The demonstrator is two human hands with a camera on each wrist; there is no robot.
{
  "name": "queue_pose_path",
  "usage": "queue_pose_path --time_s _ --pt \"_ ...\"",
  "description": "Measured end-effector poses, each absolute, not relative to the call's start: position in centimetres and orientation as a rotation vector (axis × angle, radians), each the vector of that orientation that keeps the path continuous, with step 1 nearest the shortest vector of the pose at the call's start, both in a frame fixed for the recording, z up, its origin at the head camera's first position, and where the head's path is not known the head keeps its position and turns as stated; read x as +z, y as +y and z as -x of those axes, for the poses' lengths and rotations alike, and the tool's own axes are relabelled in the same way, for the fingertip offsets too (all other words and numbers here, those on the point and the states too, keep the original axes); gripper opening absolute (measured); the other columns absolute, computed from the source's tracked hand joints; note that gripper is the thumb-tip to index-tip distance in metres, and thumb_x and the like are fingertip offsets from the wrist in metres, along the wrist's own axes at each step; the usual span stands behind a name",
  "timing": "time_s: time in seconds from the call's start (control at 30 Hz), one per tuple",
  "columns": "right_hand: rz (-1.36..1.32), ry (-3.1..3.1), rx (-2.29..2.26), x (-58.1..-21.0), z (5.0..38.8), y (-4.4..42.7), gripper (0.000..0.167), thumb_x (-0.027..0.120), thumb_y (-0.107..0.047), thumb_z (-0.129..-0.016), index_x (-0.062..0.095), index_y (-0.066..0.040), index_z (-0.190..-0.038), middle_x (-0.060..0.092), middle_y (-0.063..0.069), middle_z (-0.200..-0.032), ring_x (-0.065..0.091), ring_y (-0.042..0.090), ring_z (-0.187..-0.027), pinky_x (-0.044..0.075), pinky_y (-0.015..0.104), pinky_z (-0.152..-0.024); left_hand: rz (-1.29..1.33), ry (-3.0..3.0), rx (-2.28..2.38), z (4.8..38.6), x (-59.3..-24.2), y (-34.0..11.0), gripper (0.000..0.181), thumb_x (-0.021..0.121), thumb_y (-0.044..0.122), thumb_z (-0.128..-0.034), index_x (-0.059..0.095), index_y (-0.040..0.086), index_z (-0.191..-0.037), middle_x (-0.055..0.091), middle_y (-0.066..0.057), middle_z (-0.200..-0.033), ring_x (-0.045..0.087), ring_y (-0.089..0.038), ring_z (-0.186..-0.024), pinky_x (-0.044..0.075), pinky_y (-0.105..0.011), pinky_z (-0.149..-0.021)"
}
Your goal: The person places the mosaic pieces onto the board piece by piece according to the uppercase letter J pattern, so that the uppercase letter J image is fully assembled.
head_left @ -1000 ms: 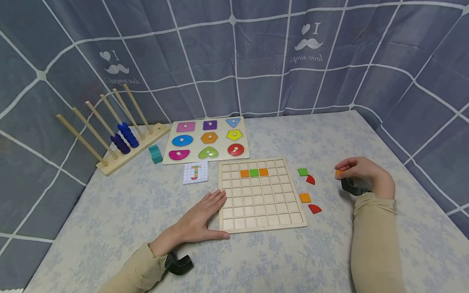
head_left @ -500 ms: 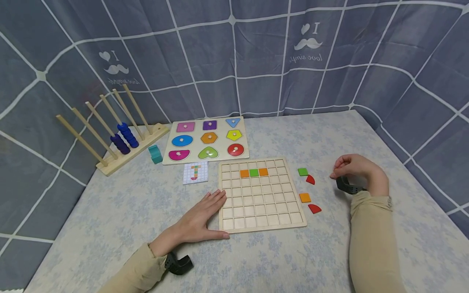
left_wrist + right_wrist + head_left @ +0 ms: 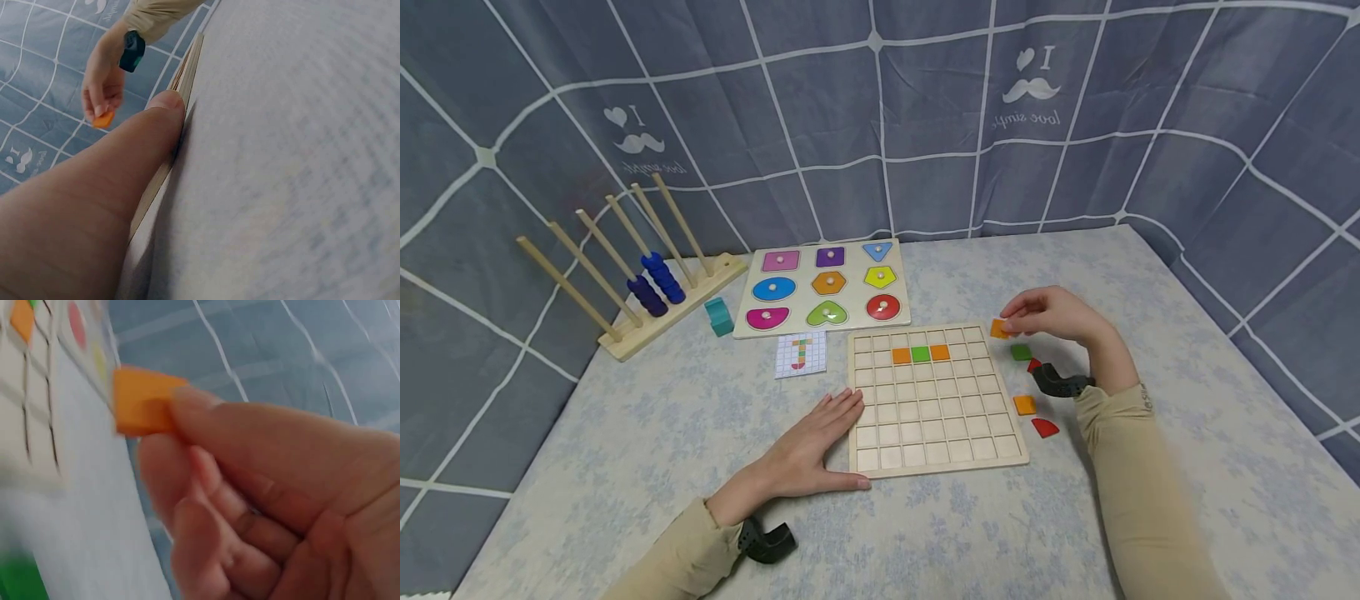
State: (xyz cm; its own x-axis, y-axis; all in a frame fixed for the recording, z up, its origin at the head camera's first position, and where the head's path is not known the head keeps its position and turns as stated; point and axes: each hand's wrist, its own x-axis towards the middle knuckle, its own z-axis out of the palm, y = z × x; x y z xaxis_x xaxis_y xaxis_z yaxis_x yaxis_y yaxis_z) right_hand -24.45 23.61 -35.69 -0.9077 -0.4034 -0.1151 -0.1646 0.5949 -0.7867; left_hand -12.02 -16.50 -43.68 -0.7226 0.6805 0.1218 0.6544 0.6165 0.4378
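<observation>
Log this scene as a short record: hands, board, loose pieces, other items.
Left hand: rests at the left edge of the grid board
Right hand: pinches an orange piece
Board row: one green tile between two orange tiles
Loose pieces, right of board: green square, orange square, two red quarter-circles (one partly hidden)
Other items: pattern card, shape puzzle, peg stand, teal piece

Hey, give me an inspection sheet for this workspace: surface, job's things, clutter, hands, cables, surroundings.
Surface: pale patterned cloth.
Job's things: grid board with three tiles in a row; card to its left; four loose pieces to its right.
Clutter: peg rack, shape puzzle, teal block.
Hands: left hand touches the board's left edge; right hand pinches an orange tile.
Cables: nothing seen.
Surroundings: blue curtain behind and at both sides.
</observation>
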Motion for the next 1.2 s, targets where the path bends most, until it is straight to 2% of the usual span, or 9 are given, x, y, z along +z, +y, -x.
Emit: queue_pose_path --time_s 0.23,0.53,0.73,0.9,1.07,1.2 --pt "0.665 2.461 -1.199 -35.8 23.9 17.9 0.020 0.066 -0.016 -0.089 0.070 -0.002 -0.103 0.070 0.007 -0.091 0.064 0.032 -0.087 0.054 0.039 -0.076 -1.141 2.761 0.728 12.0 -43.5 -16.5 0.102 0.061 0.068 -0.0765 0.026 0.003 -0.148 0.019 -0.006 -0.155 0.012 -0.019 -0.142 0.009 -0.034 -0.117" --pt "0.736 2.545 -1.039 -37.6 23.6 14.1 0.012 0.066 -0.013 -0.088 0.073 -0.007 -0.095 0.069 0.000 -0.084 0.058 0.014 -0.074 0.050 0.030 -0.068 -1.139 2.762 0.726 12.0 -43.5 -16.5 0.103 0.060 0.068 -0.0762 0.026 0.002 -0.147 0.019 -0.006 -0.155 0.012 -0.019 -0.142 0.010 -0.035 -0.117" --pt "0.763 2.582 -0.931 -38.2 23.2 13.0 0.009 0.067 -0.013 -0.087 0.074 -0.009 -0.091 0.068 -0.003 -0.081 0.059 0.013 -0.075 0.050 0.030 -0.070 -1.173 2.769 0.739 12.0 -43.5 -16.5 0.101 0.062 0.066 -0.0769 0.027 0.001 -0.147 0.021 -0.008 -0.154 0.014 -0.021 -0.142 0.011 -0.036 -0.117" --pt "0.810 2.595 -0.900 -38.6 23.0 12.6 0.007 0.069 -0.012 -0.085 0.074 -0.010 -0.090 0.068 -0.002 -0.083 0.060 0.012 -0.075 0.051 0.028 -0.067 -1.174 2.767 0.738 12.0 -43.5 -16.5 0.101 0.062 0.065 -0.0772 0.027 0.001 -0.147 0.020 -0.009 -0.154 0.014 -0.021 -0.142 0.011 -0.036 -0.117" --pt "0.768 2.601 -0.959 -37.6 23.0 13.6 0.018 0.072 -0.014 -0.082 0.072 -0.008 -0.099 0.067 0.000 -0.088 0.061 0.016 -0.080 0.052 0.031 -0.070 -1.165 2.765 0.736 12.0 -43.5 -16.5 0.101 0.062 0.066 -0.0772 0.027 0.002 -0.147 0.020 -0.008 -0.155 0.014 -0.021 -0.142 0.010 -0.035 -0.117" --pt "0.753 2.597 -1.042 -35.8 23.0 15.5 0.026 0.070 -0.015 -0.084 0.068 -0.004 -0.108 0.066 0.004 -0.094 0.062 0.020 -0.086 0.052 0.033 -0.072 -1.167 2.765 0.735 12.0 -43.5 -16.5 0.101 0.062 0.065 -0.0772 0.027 0.002 -0.147 0.020 -0.008 -0.155 0.014 -0.021 -0.142 0.010 -0.035 -0.117"
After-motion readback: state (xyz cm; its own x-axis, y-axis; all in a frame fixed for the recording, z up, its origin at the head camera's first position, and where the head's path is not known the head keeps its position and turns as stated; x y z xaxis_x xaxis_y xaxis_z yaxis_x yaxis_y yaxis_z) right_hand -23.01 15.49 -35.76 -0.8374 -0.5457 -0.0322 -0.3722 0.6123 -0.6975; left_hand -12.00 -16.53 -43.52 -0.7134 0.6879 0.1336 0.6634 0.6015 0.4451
